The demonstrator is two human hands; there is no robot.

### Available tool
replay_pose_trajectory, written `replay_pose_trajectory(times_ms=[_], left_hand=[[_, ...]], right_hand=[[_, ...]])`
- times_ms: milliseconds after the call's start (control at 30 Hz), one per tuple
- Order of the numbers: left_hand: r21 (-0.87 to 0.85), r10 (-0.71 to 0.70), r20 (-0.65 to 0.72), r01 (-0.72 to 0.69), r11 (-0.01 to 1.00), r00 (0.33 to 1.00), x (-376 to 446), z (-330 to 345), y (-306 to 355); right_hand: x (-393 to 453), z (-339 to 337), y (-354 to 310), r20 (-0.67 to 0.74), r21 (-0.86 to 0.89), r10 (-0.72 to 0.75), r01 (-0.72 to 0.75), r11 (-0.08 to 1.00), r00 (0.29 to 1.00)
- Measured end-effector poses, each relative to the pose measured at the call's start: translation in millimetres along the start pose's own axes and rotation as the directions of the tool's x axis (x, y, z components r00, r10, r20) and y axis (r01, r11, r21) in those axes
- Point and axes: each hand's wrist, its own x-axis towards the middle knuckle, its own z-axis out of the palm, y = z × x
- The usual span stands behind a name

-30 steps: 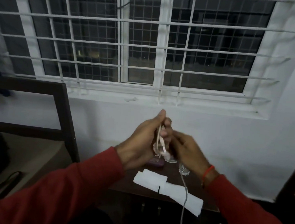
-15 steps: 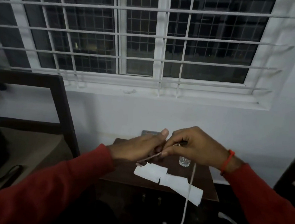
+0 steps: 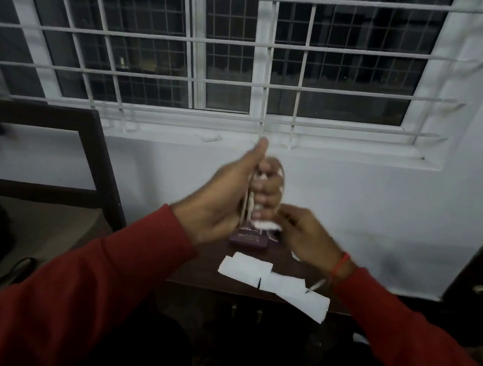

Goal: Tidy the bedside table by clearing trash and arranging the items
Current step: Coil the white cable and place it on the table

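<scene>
The left hand (image 3: 227,199) is raised above the bench (image 3: 206,270), thumb pointing up, its grip curled round a white cable (image 3: 250,204) wound into loops. The right hand (image 3: 305,238) sits just beside it, lower and to the right, fingers bent toward the bottom of the loops near a white end of the cable; motion blur hides whether this grip actually pinches it. On the dark bench lie 3 white papers (image 3: 246,269) overlapping in a row toward the front edge, with a small purple box (image 3: 248,239) behind them, below the left hand. A barred window (image 3: 246,52) fills the wall behind.
</scene>
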Motion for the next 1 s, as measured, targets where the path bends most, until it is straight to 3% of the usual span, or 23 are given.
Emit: replay_pose_trajectory(times_ms=[67, 100, 167, 233, 267, 333, 400, 467, 500, 567, 667, 833, 933, 1000], left_hand=[[0.251, 0.222, -0.211, -0.167, 0.953, 0.952, 10.6, -10.9, 10.3], [0.449, 0.329, -0.260, -0.188, 0.874, 0.908, 14.7, -19.7, 10.1], [0.801, 0.473, -0.213, -0.125, 0.586, 0.855, 16.6, -34.0, -0.1], [0.946, 0.468, -0.105, -0.057, 0.320, 0.877, 11.4, -39.6, -21.0], [0.959, 0.416, -0.091, -0.032, 0.280, 0.905, 5.9, -37.4, -30.2], [0.918, 0.219, -0.173, 0.076, 0.389, 0.960, -1.5, -29.8, -43.4], [0.798, -0.107, -0.248, 0.266, 0.541, 0.963, -5.4, -27.4, -53.8], [0.634, -0.382, -0.097, 0.353, 0.688, 0.919, -10.8, -22.7, -63.7], [0.541, -0.439, 0.018, 0.361, 0.760, 0.898, -13.2, -20.8, -66.9], [0.427, -0.418, 0.119, 0.334, 0.840, 0.900, -16.8, -19.2, -68.0], [0.424, -0.308, 0.061, 0.255, 0.869, 0.949, -12.4, -23.8, -67.6], [0.283, -0.237, -0.151, 0.272, 0.920, 0.960, -1.0, -44.3, -85.4], [0.095, -0.255, -0.216, 0.280, 0.955, 0.942, 0.1, -61.9, -103.8], [0.104, -0.225, -0.338, 0.273, 0.956, 0.914, -1.1, -71.3, -121.5]], right_hand=[[-12.8, 20.0, 1.0, 0.129, -0.063, 0.073, -0.065, 0.996, 0.989], [-17.6, 24.4, -2.5, 0.180, -0.083, 0.073, -0.059, 0.995, 0.981], [-24.8, 24.3, -15.7, 0.248, -0.079, 0.073, -0.055, 0.995, 0.966], [-27.2, 18.8, -30.1, 0.275, -0.108, 0.071, -0.042, 0.993, 0.959], [-27.6, 15.6, -35.9, 0.261, -0.190, 0.044, 0.007, 0.982, 0.964], [-26.4, 8.9, -41.4, 0.190, -0.382, -0.053, 0.124, 0.916, 0.980], [-23.6, -3.4, -41.2, 0.072, -0.455, -0.129, 0.147, 0.878, 0.989], [-20.4, -18.5, -35.4, -0.005, -0.422, -0.154, 0.137, 0.896, 0.988], [-19.2, -23.3, -29.3, 0.011, -0.354, -0.139, 0.134, 0.926, 0.990], [-20.4, -25.2, -13.3, 0.107, -0.136, -0.110, 0.124, 0.983, 0.988], [-24.5, -10.2, 16.7, 0.106, 0.168, 0.017, -0.034, 0.985, 0.994], [-23.6, 23.4, 44.7, -0.065, 0.265, 0.113, -0.092, 0.960, 0.992], [-23.1, 39.7, 65.0, -0.090, 0.371, 0.210, -0.163, 0.914, 0.973], [-23.1, 50.2, 81.2, -0.089, 0.340, 0.207, -0.166, 0.926, 0.974]])
